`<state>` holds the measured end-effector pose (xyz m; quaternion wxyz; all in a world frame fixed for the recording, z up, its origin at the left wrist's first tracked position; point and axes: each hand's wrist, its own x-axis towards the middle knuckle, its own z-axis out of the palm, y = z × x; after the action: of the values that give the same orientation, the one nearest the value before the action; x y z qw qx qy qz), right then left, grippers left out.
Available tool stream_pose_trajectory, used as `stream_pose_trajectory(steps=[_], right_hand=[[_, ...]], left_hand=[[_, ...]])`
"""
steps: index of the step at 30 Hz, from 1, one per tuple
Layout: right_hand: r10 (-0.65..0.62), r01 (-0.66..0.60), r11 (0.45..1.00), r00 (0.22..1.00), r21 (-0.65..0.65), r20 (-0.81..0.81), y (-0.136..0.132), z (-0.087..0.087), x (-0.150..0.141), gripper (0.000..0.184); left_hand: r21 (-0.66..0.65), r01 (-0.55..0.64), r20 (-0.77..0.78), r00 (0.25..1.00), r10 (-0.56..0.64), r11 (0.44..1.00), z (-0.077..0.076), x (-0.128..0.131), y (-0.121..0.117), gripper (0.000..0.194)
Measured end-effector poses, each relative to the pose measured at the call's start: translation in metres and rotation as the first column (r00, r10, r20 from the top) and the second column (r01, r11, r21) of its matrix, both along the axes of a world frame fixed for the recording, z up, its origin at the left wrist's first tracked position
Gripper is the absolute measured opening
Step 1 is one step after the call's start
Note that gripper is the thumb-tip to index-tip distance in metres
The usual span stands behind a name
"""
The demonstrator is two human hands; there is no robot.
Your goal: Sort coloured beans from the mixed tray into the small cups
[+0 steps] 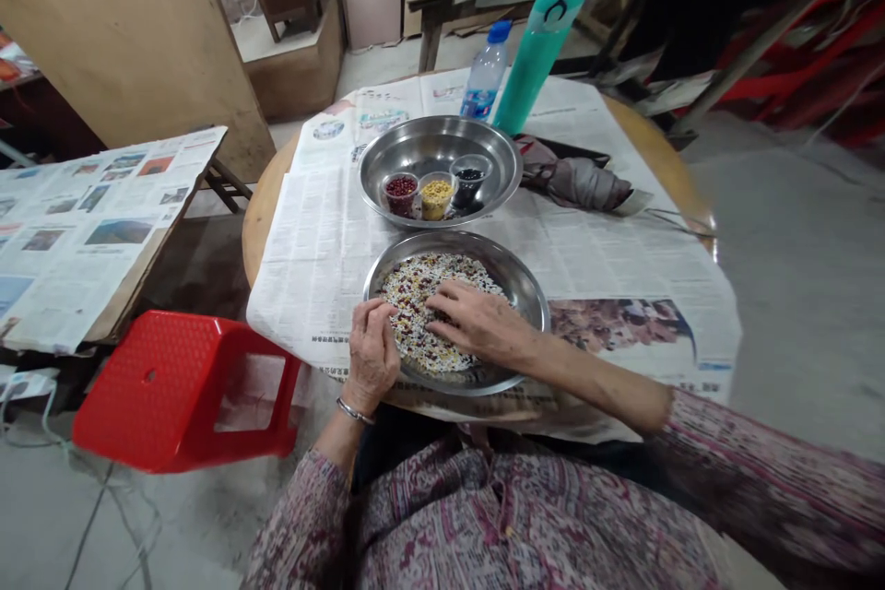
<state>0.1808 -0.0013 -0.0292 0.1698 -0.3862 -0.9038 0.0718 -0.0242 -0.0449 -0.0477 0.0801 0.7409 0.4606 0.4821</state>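
Observation:
A steel basin (536,295) in front of me holds mixed white grains, dark red beans, yellow and black ones (442,269). My right hand (480,321) reaches over it from the right, its fingers bent, spaced apart and touching the mix. At the basin's left rim is my left hand (373,348), fingers curled together with the tips over the grains; whatever they pinch is too small to see. Behind stands a second steel basin (442,136). Inside it are three clear cups: one of red beans (401,192), one of yellow beans (436,195) and one of black beans (470,180).
Newspaper (304,249) covers the round table. A water bottle (486,69), a teal bottle-shaped container (539,60) and a folded umbrella (581,182) lie or stand beyond the basins. A red stool (152,387) and another newspaper-covered table (103,230) are at left.

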Motion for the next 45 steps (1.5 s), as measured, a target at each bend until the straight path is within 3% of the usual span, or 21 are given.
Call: stream_pose_trajectory(steps=[5,10,12,15,19,21,24,29,31,35,37,41,45], right_hand=[[0.174,-0.174,0.985,0.985,-0.017,-0.018,-0.02,0.002,-0.009,0.017],[0.356,-0.354,0.923,0.934,0.151,0.015,-0.007,-0.003,-0.04,0.019],[0.332,-0.333,0.922,0.942,0.196,0.037,0.006,-0.006,-0.048,0.022],[0.193,-0.208,0.957,0.977,0.202,0.094,0.028,-0.005,-0.045,0.021],[-0.066,0.043,0.983,0.99,0.176,0.125,0.045,-0.001,-0.016,0.021],[-0.132,0.119,0.983,0.988,0.139,0.086,0.044,-0.001,0.001,0.021],[-0.089,0.09,0.995,0.996,0.053,-0.019,0.028,-0.003,0.019,0.02],[0.137,-0.156,0.983,0.973,-0.097,-0.184,0.008,0.005,0.016,0.022],[0.096,-0.118,0.989,0.972,-0.094,-0.216,0.018,0.007,0.007,0.022],[-0.151,0.143,0.988,0.977,-0.063,-0.153,0.055,0.004,-0.016,0.022],[-0.172,0.166,0.984,0.979,-0.058,-0.108,0.065,0.001,-0.029,0.024],[0.006,-0.009,0.999,0.998,-0.043,-0.068,0.052,-0.003,-0.049,0.025],[0.155,-0.156,0.983,0.988,-0.1,-0.025,0.032,0.002,-0.04,0.01]], left_hand=[[-0.015,-0.012,-0.008,1.0,0.012,1.0,-0.002,0.0,0.0,0.022],[0.014,-0.039,-0.015,0.999,0.039,0.999,-0.002,0.001,0.0,0.021],[0.019,-0.035,-0.011,0.999,0.035,0.999,-0.001,0.001,0.001,0.021],[0.01,-0.023,0.001,1.0,0.023,1.0,-0.001,0.001,0.0,0.021],[0.011,-0.018,0.001,1.0,0.018,1.0,-0.001,0.0,0.0,0.021],[0.012,-0.015,0.003,1.0,0.015,1.0,-0.001,0.0,0.0,0.021],[0.005,-0.014,0.015,1.0,0.014,1.0,-0.001,0.001,-0.001,0.022],[-0.008,-0.009,0.006,1.0,0.009,1.0,-0.001,0.001,-0.001,0.023],[-0.011,-0.011,0.001,1.0,0.011,1.0,-0.001,0.001,0.0,0.022],[-0.002,-0.011,-0.004,1.0,0.011,1.0,-0.001,0.0,0.0,0.022],[0.0,-0.015,-0.004,1.0,0.015,1.0,0.0,0.0,0.0,0.022],[0.001,-0.017,0.0,1.0,0.017,1.0,0.0,0.0,0.0,0.022],[0.005,-0.02,-0.005,1.0,0.02,1.0,0.001,0.0,0.0,0.023]])
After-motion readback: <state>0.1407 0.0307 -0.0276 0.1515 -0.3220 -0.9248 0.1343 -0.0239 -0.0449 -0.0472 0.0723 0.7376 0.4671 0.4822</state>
